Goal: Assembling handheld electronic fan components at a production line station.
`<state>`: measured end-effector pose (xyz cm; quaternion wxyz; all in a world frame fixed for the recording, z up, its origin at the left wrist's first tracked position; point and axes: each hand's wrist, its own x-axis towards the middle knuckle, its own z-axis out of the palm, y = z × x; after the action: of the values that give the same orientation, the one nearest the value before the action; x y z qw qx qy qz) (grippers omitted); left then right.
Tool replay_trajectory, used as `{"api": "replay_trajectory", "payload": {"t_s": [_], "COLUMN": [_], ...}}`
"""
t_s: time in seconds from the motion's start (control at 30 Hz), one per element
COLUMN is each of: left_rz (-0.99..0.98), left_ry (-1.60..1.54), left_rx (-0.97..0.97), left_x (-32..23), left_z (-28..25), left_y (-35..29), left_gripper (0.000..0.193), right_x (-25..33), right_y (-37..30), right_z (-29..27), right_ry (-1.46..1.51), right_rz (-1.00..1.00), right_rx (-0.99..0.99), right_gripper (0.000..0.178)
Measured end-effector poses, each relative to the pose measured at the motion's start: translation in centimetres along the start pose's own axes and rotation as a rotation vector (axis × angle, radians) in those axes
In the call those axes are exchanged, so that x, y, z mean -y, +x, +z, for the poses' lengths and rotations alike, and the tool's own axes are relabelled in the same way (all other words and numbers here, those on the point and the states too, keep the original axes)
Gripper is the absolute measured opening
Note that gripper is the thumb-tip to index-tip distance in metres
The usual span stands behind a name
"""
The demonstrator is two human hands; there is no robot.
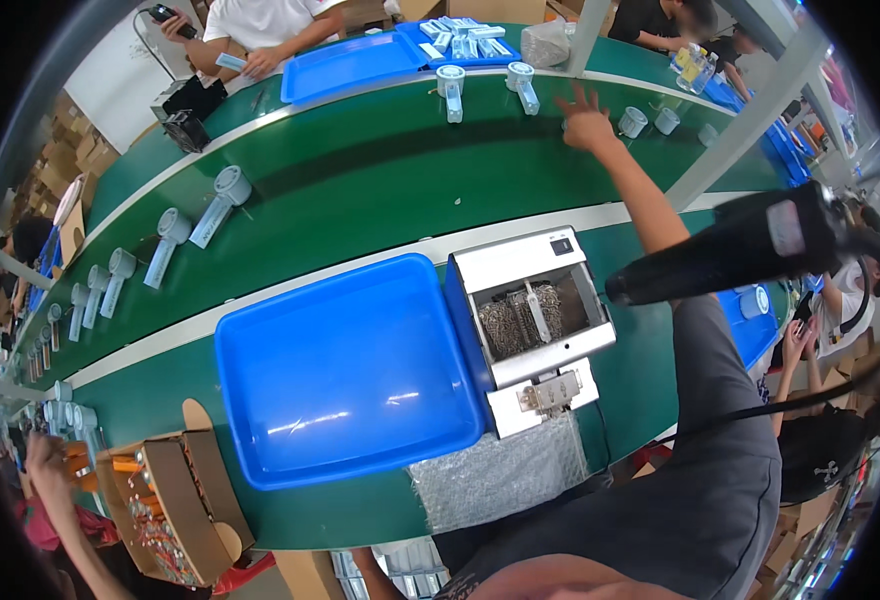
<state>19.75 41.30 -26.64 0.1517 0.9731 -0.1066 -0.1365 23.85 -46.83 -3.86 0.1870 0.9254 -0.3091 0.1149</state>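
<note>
My right hand (587, 122) reaches far out over the green conveyor belt (360, 190), fingers spread. Under its fingertips a small pale-blue bit shows; I cannot tell what it is. Left of the hand lie two pale-blue handheld fans (523, 88), round heads toward the far edge. To its right stand several round pale-blue parts (633, 122). Of my left arm (372, 575) only a short stretch shows at the lower edge, beside a box of white and pale-blue pieces (415, 570); the fingers there are hidden.
A blue tray (350, 370) sits beside a metal machine with wiry rollers (520, 320). Bubble wrap (500, 475) lies in front. A black tapered tool (720, 255) hangs at right, near my forearm. More fans (168, 245) line the belt leftward. Co-workers sit across and at both sides.
</note>
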Motion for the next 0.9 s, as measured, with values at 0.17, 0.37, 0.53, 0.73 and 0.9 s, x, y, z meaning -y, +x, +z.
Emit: {"api": "replay_trajectory", "payload": {"t_s": [0.17,0.37,0.53,0.73,0.9], "left_rz": [-0.374,-0.165,0.401,0.660,0.700], "left_ry": [0.159,-0.715,-0.854,-0.324,-0.189], "left_rx": [0.124,0.713,0.702,-0.021,-0.080], "left_x": [0.8,-7.8,-16.6,-31.9,-33.9], "left_z": [11.2,-1.6,-12.1,-13.3,-12.1], "left_y": [-12.6,-14.4,-18.6,-10.3,-9.0], "left_gripper": [0.047,0.038,0.043,0.035,0.034], "right_x": [-6.9,-26.6,-13.9,0.1,7.8], "right_y": [-1.9,-16.3,-39.2,-46.2,-45.9], "right_z": [5.0,-4.2,-19.3,-23.4,-20.7], "right_ry": [0.434,0.700,1.784,1.861,1.420], "right_rz": [-0.220,-0.229,0.167,-0.568,-0.191], "right_rx": [0.077,-0.375,-0.447,0.220,0.012], "right_gripper": [0.056,0.044,0.064,0.056,0.031]}}
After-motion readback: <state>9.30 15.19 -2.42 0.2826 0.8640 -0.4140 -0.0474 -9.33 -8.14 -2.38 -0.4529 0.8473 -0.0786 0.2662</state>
